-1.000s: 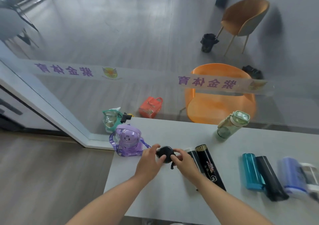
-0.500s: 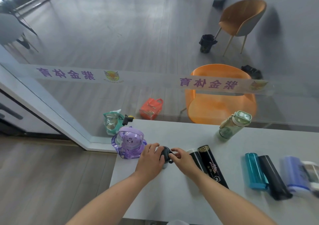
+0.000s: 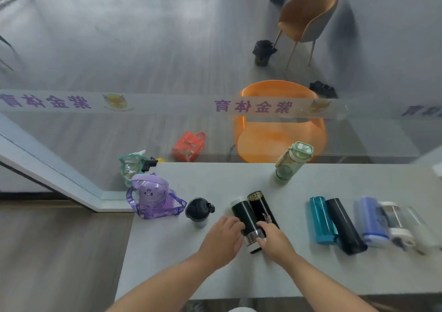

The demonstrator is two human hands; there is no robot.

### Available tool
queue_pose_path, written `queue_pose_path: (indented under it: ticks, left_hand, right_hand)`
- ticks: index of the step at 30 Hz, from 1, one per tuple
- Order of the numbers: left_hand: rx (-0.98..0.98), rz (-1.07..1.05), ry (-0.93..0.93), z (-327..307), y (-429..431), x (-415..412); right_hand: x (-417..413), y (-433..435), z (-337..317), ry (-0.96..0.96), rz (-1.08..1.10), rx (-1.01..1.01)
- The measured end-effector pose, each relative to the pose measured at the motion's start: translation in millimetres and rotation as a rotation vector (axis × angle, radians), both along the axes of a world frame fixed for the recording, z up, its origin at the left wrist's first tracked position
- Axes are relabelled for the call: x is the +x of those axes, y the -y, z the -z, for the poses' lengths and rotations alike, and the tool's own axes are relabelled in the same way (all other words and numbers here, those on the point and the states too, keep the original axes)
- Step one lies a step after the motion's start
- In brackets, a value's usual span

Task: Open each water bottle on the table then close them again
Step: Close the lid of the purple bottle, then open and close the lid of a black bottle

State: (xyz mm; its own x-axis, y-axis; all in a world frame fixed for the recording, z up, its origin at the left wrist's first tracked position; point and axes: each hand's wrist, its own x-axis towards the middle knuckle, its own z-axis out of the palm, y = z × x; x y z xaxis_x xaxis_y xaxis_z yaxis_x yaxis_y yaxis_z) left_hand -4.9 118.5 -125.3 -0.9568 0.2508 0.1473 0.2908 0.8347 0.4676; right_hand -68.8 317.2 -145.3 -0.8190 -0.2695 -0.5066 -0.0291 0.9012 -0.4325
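Observation:
A black bottle with a white cap and a silver band [image 3: 242, 213] lies on the grey table [image 3: 239, 273]. My left hand [image 3: 221, 237] grips its left side and my right hand [image 3: 275, 240] grips its near end from the right. Touching it on the right lies a black bottle with gold print [image 3: 260, 205]. A small cup with a black lid [image 3: 198, 211] stands upright to the left, free of both hands. A purple bottle with a strap [image 3: 153, 198] stands at the table's left corner. A green bottle [image 3: 290, 163] stands at the far edge.
A teal bottle [image 3: 321, 219], a black bottle [image 3: 344, 225], a blue bottle [image 3: 372, 220] and a clear bottle [image 3: 406, 225] lie in a row on the right. A glass wall runs along the table's far edge, with an orange chair [image 3: 277, 125] behind it.
Both hands let go of the black-lidded cup, which now stands alone, and moved right onto the black bottle with the silver band. The camera has tilted closer to the table.

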Motion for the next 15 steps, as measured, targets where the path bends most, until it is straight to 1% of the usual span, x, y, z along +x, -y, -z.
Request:
queue_pose_path:
  ticks: [4, 6, 8, 11, 15]
  left_hand:
    - [0.084, -0.254, 0.490, 44, -32, 17]
    - [0.150, -0.344, 0.636, 64, -46, 22]
    - [0.258, -0.419, 0.703, 79, -57, 26]
    - [0.396, -0.542, 0.717, 93, -65, 29]
    - [0.449, -0.634, 0.689, 101, -65, 26]
  right_hand:
    - [20, -24, 25, 0.058, -0.137, 0.076]
    - [24, -27, 39, 0.049, -0.162, 0.071]
    - [25, -26, 51, 0.024, -0.155, 0.042]
    - [24, -23, 64, 0.060, -0.163, -0.017]
    - [17, -13, 75, 0.160, -0.092, -0.097]
